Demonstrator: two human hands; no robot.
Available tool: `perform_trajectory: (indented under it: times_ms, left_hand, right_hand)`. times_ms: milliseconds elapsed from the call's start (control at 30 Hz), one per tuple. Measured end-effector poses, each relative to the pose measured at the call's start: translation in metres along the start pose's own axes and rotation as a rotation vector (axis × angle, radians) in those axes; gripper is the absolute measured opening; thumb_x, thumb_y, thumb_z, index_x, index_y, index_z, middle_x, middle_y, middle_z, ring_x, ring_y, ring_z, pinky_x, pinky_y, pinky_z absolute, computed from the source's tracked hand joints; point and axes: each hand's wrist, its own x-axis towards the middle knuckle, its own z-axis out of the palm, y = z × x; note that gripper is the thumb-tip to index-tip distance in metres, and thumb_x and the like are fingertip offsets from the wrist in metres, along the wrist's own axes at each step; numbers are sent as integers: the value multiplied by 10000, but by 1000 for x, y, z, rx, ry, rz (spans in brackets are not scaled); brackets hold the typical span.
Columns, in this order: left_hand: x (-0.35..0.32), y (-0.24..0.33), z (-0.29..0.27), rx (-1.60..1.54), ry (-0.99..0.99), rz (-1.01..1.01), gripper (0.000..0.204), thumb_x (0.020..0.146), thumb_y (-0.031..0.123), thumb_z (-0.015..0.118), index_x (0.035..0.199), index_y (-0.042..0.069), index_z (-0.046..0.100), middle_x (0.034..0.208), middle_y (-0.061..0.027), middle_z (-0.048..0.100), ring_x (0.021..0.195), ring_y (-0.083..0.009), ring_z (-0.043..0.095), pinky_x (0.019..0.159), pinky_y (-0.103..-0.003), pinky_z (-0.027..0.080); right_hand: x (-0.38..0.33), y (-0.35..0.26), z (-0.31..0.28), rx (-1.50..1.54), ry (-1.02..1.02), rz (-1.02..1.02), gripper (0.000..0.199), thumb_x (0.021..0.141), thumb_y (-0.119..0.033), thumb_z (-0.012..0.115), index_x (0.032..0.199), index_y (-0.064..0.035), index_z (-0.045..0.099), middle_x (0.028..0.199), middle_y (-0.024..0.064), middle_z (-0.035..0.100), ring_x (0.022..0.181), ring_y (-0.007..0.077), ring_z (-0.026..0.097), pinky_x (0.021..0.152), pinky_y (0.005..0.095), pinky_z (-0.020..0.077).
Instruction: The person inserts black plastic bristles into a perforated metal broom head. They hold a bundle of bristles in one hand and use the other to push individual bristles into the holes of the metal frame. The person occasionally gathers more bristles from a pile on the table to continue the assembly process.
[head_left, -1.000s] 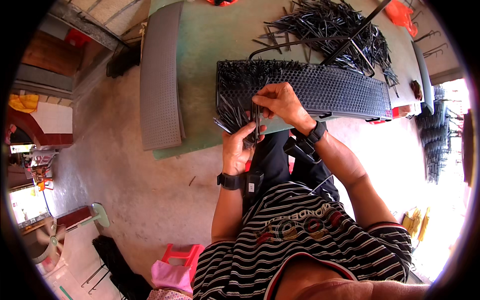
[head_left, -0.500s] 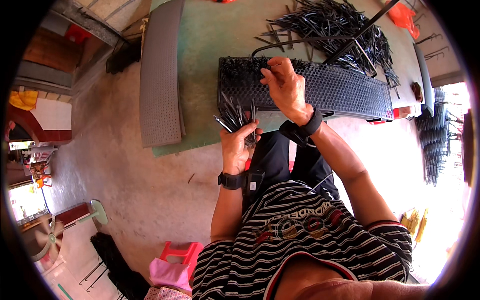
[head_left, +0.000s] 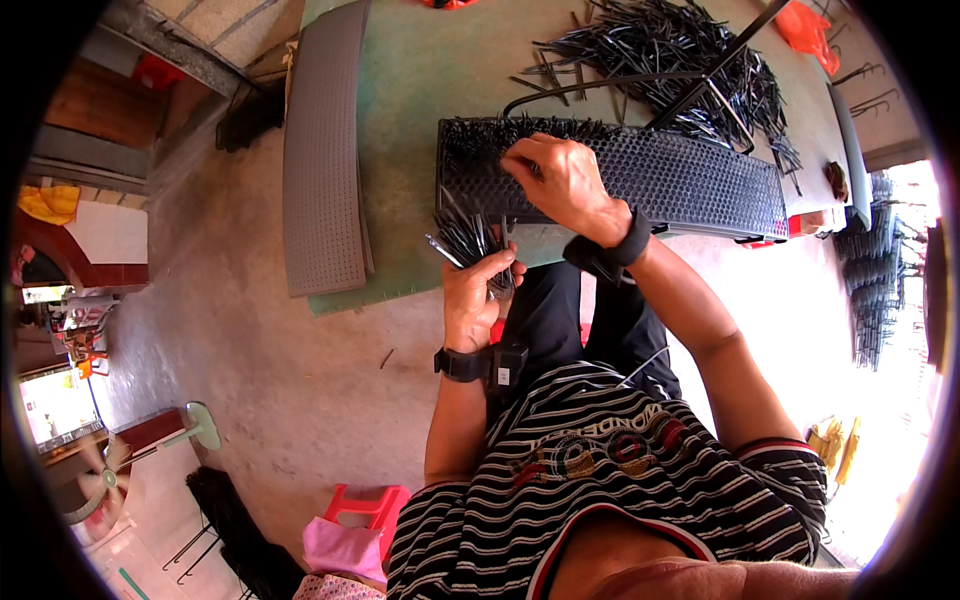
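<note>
Presently, the person is filling a long black perforated panel (head_left: 640, 175) with thin dark rods, and by my judgement the work is sitting at an early stage: only the panel's left end is bristling with upright rods, while the greater stretch to the right is showing bare holes. The right hand (head_left: 562, 180) is pressing down on the panel near the filled end, fingers pinched narrow, apparently on a single rod, though the rod itself is too small to confirm. The left hand (head_left: 478, 292) is gripping a fanned bundle of rods (head_left: 468, 235) just off the panel's near edge. A large loose pile of rods (head_left: 665, 50) is lying beyond the panel, suggesting much stock is remaining. The panel is resting on a green table (head_left: 410, 90), with a grey perforated panel (head_left: 322, 150) lying along its left side. Below, a bare concrete floor (head_left: 260, 370) is showing, with a pink plastic stool (head_left: 365, 505) standing near the person.
</note>
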Motion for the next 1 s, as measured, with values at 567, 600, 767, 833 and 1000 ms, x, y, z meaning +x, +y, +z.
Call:
perform_trajectory:
  times_ms: [567, 600, 767, 833, 1000]
  left_hand:
    - [5, -17, 8, -6, -94, -136, 266, 727, -39, 677, 982, -46, 601, 805, -141, 667, 594, -222, 644, 509, -310, 524]
    - [5, -17, 8, -1, -92, -131, 266, 728, -39, 674, 983, -45, 600, 807, -141, 667, 593, -223, 645, 507, -310, 525]
    - [4, -16, 11, 94, -18, -70, 222, 731, -46, 658, 946, -53, 604, 792, -146, 662, 577, -235, 643, 490, -316, 526]
    - [3, -17, 10, 68, 16, -45, 190, 731, -48, 657, 913, -64, 606, 769, -145, 655, 568, -239, 640, 482, -317, 525]
    - [6, -20, 2, 95, 59, -50, 156, 741, -60, 628, 893, -26, 622, 764, -126, 651, 578, -223, 632, 495, -317, 503]
  right_hand:
    - [-25, 4, -13, 897, 4, 677, 163, 872, -75, 541, 979, 48, 552, 759, 107, 652, 595, 130, 630, 527, 213, 502]
    - [-25, 3, -15, 904, 18, 648, 184, 897, -54, 497, 1049, 49, 503, 798, 120, 644, 652, 153, 658, 560, 225, 529]
    - [-25, 2, -10, 690, 265, 427, 144, 906, -19, 484, 1038, 24, 520, 794, 72, 630, 705, 149, 669, 600, 226, 529]
    - [-25, 5, -1, 666, 331, 335, 133, 899, -22, 486, 1021, 9, 529, 796, 77, 638, 731, 146, 678, 581, 240, 526]
    - [-23, 6, 6, 531, 294, 304, 137, 908, -15, 490, 1034, 15, 533, 844, 73, 633, 766, 147, 676, 601, 225, 522]
